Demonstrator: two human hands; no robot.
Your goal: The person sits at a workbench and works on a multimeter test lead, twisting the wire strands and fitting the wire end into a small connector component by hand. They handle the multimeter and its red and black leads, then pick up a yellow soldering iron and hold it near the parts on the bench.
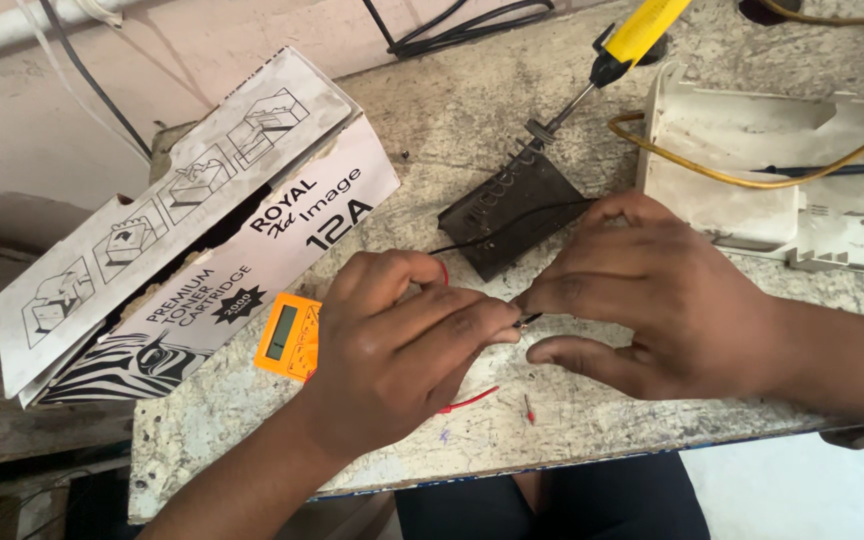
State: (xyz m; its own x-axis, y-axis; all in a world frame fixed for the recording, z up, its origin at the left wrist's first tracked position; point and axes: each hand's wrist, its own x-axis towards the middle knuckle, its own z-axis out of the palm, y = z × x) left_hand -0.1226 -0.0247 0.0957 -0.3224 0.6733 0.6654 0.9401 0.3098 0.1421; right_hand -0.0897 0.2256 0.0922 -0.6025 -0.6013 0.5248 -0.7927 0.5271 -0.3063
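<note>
My left hand (402,340) and my right hand (642,295) meet over the worn grey worktop (592,410), fingertips pinched together on a thin black wire (530,320). The black wire runs up over a dark metal soldering stand (517,210). A red wire (467,403) shows under my left hand, and a small red piece (529,409) lies near it. An orange multimeter (287,335) lies just left of my left hand, partly hidden by it.
A yellow-handled soldering iron (617,50) rests in the stand's coil. A long black-and-white cardboard box (192,220) lies at the left. A white plastic housing (772,170) with a yellow cable (742,180) across it sits at the right. Black cables (452,30) lie at the back.
</note>
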